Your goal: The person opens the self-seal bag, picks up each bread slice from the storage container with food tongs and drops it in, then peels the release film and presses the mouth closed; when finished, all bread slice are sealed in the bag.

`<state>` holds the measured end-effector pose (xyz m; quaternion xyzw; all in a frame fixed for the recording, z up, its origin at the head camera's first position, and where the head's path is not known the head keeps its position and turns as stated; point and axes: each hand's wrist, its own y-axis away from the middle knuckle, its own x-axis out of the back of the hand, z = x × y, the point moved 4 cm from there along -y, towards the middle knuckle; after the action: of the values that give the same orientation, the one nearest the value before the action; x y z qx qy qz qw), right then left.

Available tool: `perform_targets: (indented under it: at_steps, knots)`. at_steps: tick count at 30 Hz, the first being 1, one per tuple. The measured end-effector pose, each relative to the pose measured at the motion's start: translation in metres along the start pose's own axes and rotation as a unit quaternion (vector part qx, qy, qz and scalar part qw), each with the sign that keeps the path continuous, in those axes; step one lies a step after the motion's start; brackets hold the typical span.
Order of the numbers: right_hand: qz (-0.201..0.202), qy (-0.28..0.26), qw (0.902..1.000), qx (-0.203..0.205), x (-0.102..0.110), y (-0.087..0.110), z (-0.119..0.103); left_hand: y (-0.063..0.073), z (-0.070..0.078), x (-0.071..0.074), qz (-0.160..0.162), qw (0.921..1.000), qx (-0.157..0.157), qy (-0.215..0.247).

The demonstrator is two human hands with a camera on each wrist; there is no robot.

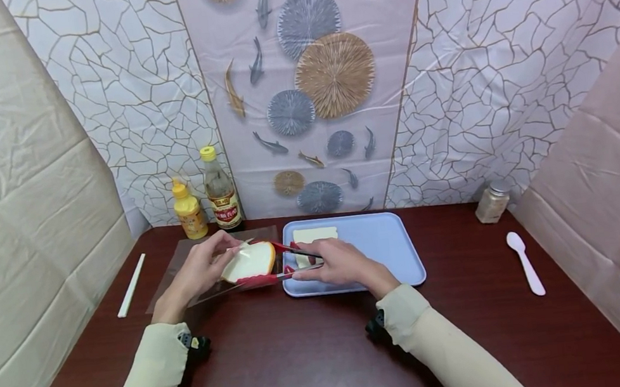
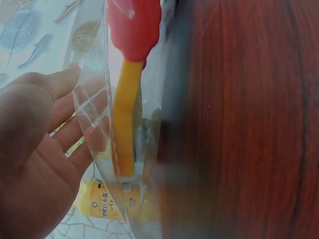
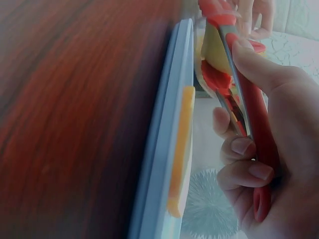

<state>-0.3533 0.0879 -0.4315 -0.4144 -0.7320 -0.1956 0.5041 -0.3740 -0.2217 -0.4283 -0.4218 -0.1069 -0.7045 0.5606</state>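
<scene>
Over the dark red table (image 1: 272,364), the fingers of my right hand (image 1: 337,260) are wrapped round the red tongs (image 1: 257,281), whose tips clasp a bread slice (image 1: 250,261) upon the clear plastic (image 1: 263,232). The thumb and fingers of my left hand (image 1: 201,271) pinch that plastic beside the slice. Under my right hand, a second slice (image 1: 315,235) lies on the pale blue tray (image 1: 379,243). The white spoon (image 1: 524,261) rests well to the right; beyond stand a yellow bottle (image 1: 190,213) and a taller labelled bottle (image 1: 222,194).
</scene>
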Motion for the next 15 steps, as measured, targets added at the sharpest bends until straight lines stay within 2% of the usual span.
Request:
perform_targets:
  at_steps: [3, 10, 15]
  knots:
    - [-0.005, -0.006, 1.0, 0.004, -0.003, -0.006, -0.003, 0.0, 0.0, 0.002, 0.004, 1.0, 0.003, 0.001]
    - [-0.013, -0.001, 0.9999, 0.007, -0.01, -0.014, -0.006, 0.0, 0.001, 0.004, 0.021, 0.9993, -0.028, 0.013]
    - [0.002, -0.019, 0.9997, 0.015, -0.011, -0.017, -0.01, 0.0, -0.002, 0.004, 0.021, 0.9996, -0.016, 0.014]
